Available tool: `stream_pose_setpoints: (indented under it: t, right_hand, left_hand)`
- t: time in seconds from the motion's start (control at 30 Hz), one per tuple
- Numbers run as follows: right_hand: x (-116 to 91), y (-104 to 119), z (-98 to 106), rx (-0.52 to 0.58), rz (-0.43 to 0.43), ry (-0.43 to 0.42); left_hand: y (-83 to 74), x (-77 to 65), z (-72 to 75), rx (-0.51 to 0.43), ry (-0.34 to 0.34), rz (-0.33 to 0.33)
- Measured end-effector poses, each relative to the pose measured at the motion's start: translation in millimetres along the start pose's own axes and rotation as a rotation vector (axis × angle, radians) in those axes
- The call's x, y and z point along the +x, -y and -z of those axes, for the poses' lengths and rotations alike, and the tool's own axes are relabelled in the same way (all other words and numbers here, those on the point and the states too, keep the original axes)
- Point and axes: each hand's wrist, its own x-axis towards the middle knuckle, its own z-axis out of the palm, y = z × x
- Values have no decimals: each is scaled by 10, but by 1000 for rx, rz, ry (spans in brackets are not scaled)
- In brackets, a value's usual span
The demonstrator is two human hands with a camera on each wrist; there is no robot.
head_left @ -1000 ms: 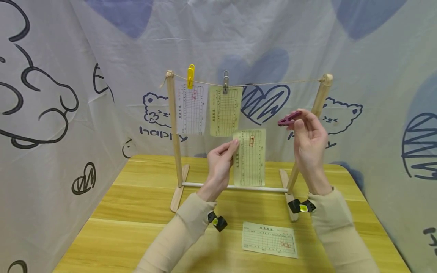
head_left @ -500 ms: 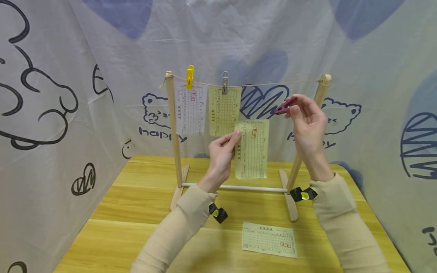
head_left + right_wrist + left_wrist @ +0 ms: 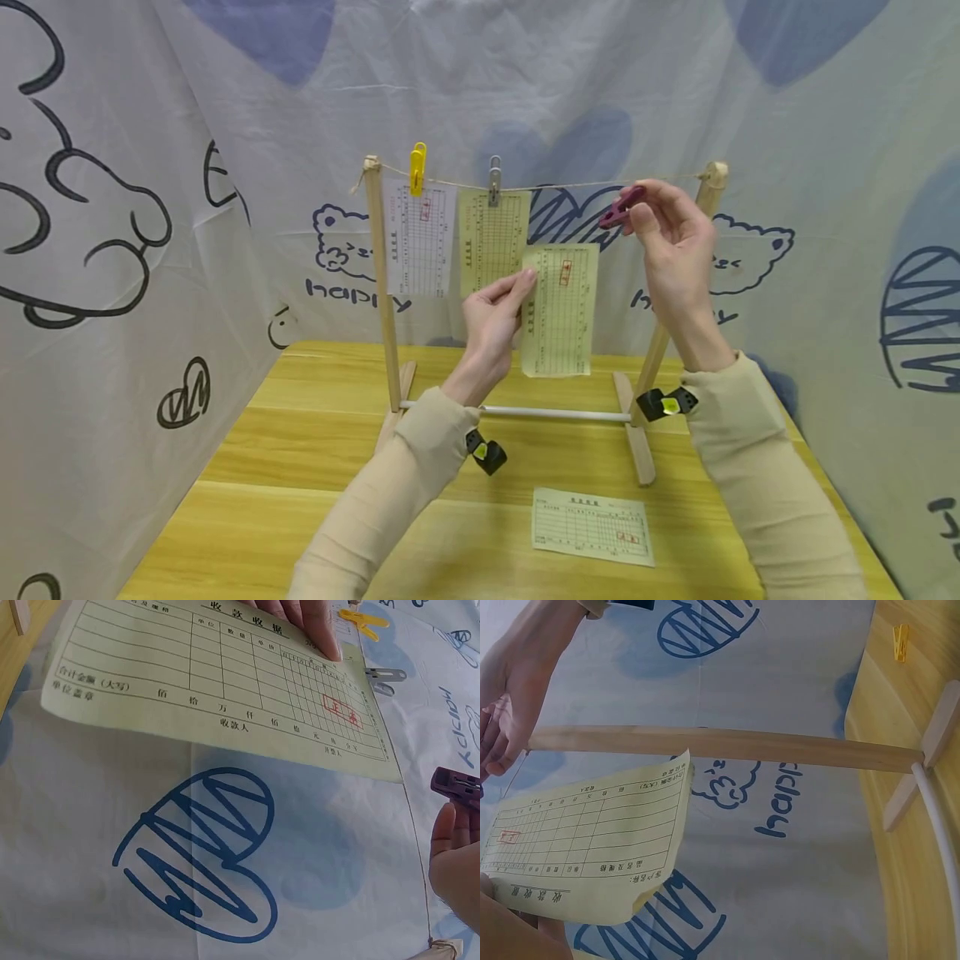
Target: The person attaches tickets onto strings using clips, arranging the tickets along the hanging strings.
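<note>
My left hand (image 3: 495, 321) pinches a pale yellow receipt slip (image 3: 564, 329) by its left edge, near the top. The slip hangs upright just below the string (image 3: 577, 184), overlapping a hung yellow receipt (image 3: 487, 242) in the head view. To its right, my right hand (image 3: 678, 258) holds a purple clothespin (image 3: 613, 220) between thumb and fingers, a little under the string. In the right wrist view, the clothespin (image 3: 454, 781) shows beside the string, apart from the slip (image 3: 217, 690). A grey clothespin (image 3: 494, 190) grips the hung yellow receipt, and a yellow clothespin (image 3: 417, 173) grips a white one (image 3: 417, 250).
The string runs between two wooden posts (image 3: 386, 333) joined low down by a white rod (image 3: 555, 412). Another receipt (image 3: 592, 527) lies flat on the wooden table (image 3: 247, 500). One more yellow clothespin (image 3: 901, 643) lies on the table in the left wrist view. A printed curtain hangs behind.
My left hand has raised the receipt slip toward the string and slightly right. My right hand has lifted the purple clothespin and brought it slightly left.
</note>
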Motion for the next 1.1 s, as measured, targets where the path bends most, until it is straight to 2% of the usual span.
stream_pose_setpoints:
  t: [0.37, 0.63, 0.87, 1.1]
  right_hand:
    - [157, 9, -56, 17, -1, 15]
    - [239, 26, -83, 56, -50, 11]
    - [320, 2, -121, 5, -42, 1]
    - [390, -33, -171, -166, 43, 6]
  left_hand:
    - [-83, 68, -82, 13, 5, -18]
    - [-131, 124, -125, 36, 0, -17]
    - [-140, 166, -186, 27, 0, -22]
    - [-138, 216, -253, 32, -15, -20]
